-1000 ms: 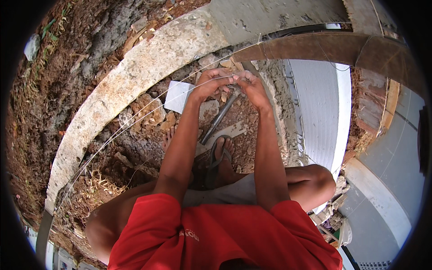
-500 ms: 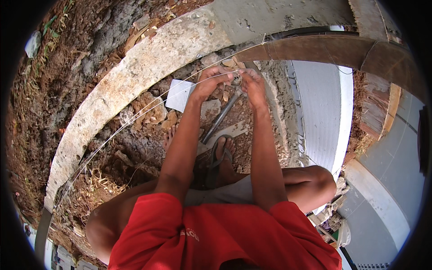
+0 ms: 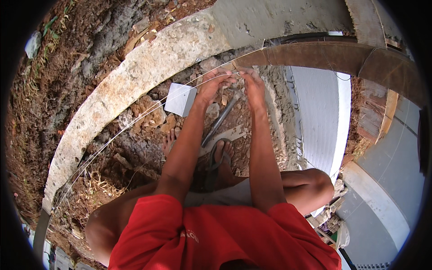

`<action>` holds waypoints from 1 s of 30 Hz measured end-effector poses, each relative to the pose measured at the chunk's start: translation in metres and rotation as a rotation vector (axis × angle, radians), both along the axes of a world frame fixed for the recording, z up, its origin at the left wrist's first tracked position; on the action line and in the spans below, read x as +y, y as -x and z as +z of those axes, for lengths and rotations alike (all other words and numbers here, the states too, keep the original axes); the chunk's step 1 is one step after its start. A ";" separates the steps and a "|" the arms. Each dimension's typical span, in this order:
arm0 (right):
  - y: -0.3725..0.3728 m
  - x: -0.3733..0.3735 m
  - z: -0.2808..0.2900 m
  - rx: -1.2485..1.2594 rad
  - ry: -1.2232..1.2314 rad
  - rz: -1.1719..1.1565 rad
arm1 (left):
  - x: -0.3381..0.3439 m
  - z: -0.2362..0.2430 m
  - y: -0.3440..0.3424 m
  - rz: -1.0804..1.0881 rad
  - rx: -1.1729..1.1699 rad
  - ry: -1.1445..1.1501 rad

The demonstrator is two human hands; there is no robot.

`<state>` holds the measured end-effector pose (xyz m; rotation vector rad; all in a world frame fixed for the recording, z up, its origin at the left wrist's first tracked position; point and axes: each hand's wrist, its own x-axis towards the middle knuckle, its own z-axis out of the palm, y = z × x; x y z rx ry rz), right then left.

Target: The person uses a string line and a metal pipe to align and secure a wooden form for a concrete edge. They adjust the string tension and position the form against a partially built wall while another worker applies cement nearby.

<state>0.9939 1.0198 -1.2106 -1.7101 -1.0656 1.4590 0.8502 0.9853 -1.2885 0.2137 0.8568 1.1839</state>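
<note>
Both hands meet in front of me, just below the near edge of a curved brown board [image 3: 315,55]. My left hand [image 3: 214,84] pinches a thin pale string [image 3: 158,104] that comes up from the lower left. Close beside it, my right hand [image 3: 253,86] has its thumb and fingertips closed on the string's end, where a small loop seems to show. A second strand runs past the hands to a thin peg at the board. Beneath the hands, a hammer [image 3: 220,121] with a grey shaft lies on the rubble, apart from them.
A pale concrete ledge [image 3: 112,92] curves along the left. A white square piece [image 3: 178,99] lies on stones by my left forearm. On the right are wet mortar [image 3: 281,99], a white panel [image 3: 321,108] and rough planks [image 3: 372,105]. My sandalled foot [image 3: 220,157] stands near the hammer.
My hands stay together on the string, with small shifts of the fingers; the left has turned a little. The view has tilted slightly.
</note>
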 end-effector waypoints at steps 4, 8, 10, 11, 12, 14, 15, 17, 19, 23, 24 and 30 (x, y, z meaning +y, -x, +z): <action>-0.005 -0.001 -0.001 -0.110 -0.078 0.108 | 0.007 -0.002 -0.006 0.057 0.044 0.016; -0.012 -0.004 -0.016 -0.182 -0.193 0.076 | 0.009 -0.007 -0.018 0.071 0.005 -0.019; -0.010 -0.008 -0.020 -0.166 -0.212 0.038 | 0.009 0.001 -0.026 0.118 0.003 0.024; -0.009 -0.010 -0.023 -0.158 -0.221 0.017 | 0.009 0.005 -0.029 0.123 -0.004 0.049; -0.008 -0.011 -0.023 -0.118 -0.192 -0.022 | 0.009 0.005 -0.034 0.125 -0.015 0.069; -0.004 -0.015 -0.026 -0.035 -0.135 -0.105 | 0.009 0.004 -0.038 0.108 -0.054 0.068; -0.005 -0.015 -0.026 0.052 -0.094 -0.143 | 0.012 0.006 -0.038 0.093 -0.076 0.061; -0.006 -0.017 -0.024 0.229 -0.015 -0.221 | 0.014 0.008 -0.033 -0.010 -0.105 0.086; -0.012 -0.018 -0.025 0.210 -0.011 -0.229 | 0.016 0.009 -0.028 -0.096 -0.145 0.087; -0.010 -0.017 -0.022 0.184 -0.079 -0.317 | 0.009 0.016 -0.042 -0.013 -0.049 0.082; -0.008 -0.016 -0.023 0.187 -0.112 -0.338 | 0.008 0.020 -0.046 0.021 -0.048 0.077; 0.001 -0.008 -0.031 0.100 -0.136 -0.500 | 0.013 0.030 -0.074 0.155 -0.040 0.142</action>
